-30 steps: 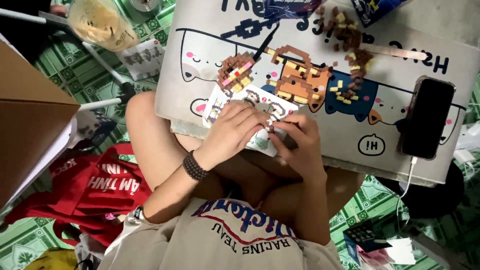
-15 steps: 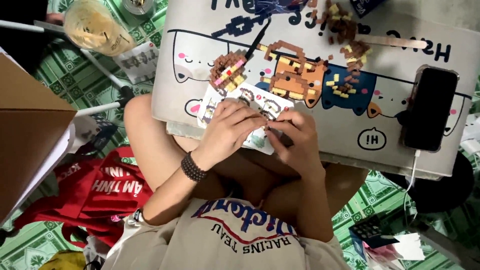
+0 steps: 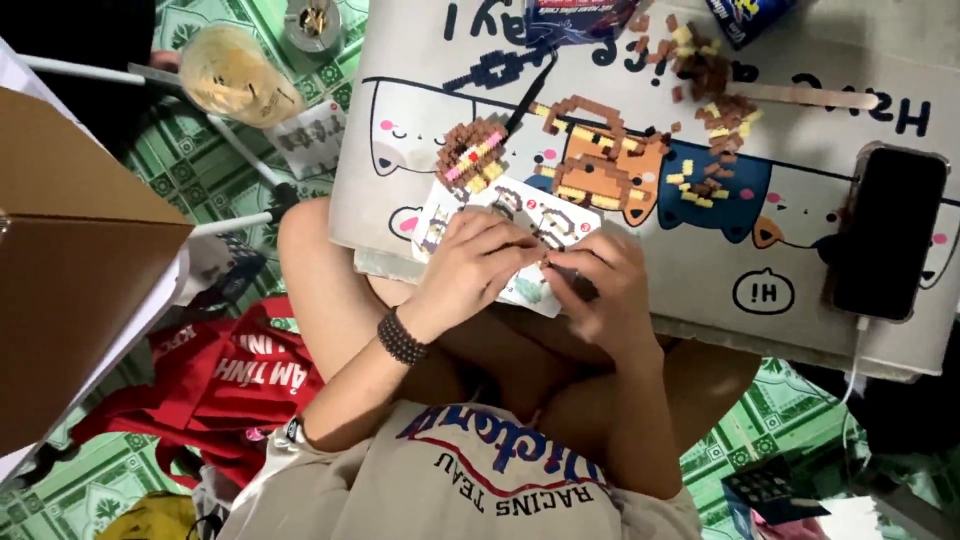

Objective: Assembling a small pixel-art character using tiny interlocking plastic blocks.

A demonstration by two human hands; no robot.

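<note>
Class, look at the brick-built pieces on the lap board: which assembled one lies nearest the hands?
The small brown round piece with the pink and yellow stripe, just above the left hand. The larger orange and brown figure sits farther up and to the side.

Tiny piece pinched between both hands [image 3: 545,262] is too small to identify; the blue packet [image 3: 745,12] is cut off top edge.

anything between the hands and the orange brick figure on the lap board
Nothing visible blocks the way. The left hand and right hand meet over the printed sheet, which lies just short of the orange brick figure. Only bare board and that sheet lie between.
</note>
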